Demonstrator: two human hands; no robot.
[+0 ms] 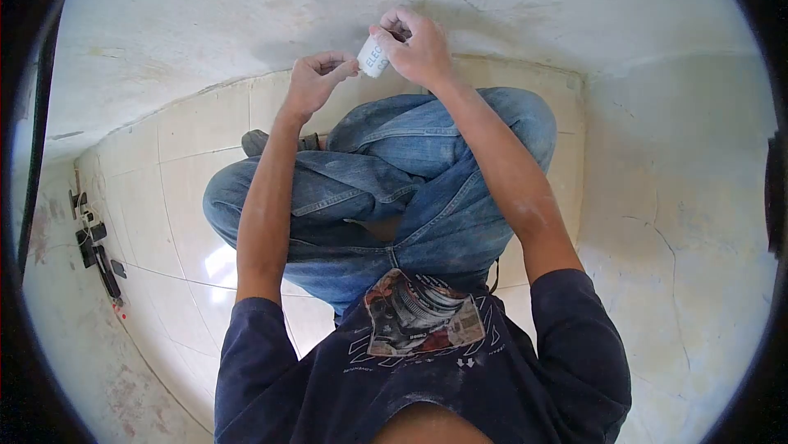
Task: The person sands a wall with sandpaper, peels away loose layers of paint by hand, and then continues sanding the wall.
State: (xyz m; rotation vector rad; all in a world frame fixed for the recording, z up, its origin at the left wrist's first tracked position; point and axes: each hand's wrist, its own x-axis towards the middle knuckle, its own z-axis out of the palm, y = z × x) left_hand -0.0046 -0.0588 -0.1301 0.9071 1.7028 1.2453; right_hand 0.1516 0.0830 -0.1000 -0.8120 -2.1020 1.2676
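Observation:
A small curled piece of white sandpaper (373,59), its back printed with blue letters starting "ELEC", is held up close to the wall. My right hand (419,46) grips its upper right side between thumb and bent fingers. At its left edge, my left hand (318,81) is closed in a pinch, fingertips against the paper's edge. Pale dust coats both hands. The other face of the sandpaper is hidden.
A pale plastered wall (246,25) rises just in front of my hands, and another wall (673,198) stands at right. My crossed legs in jeans (427,140) rest on the tiled floor (189,132). Dark chargers and cables (98,251) lie along the left wall.

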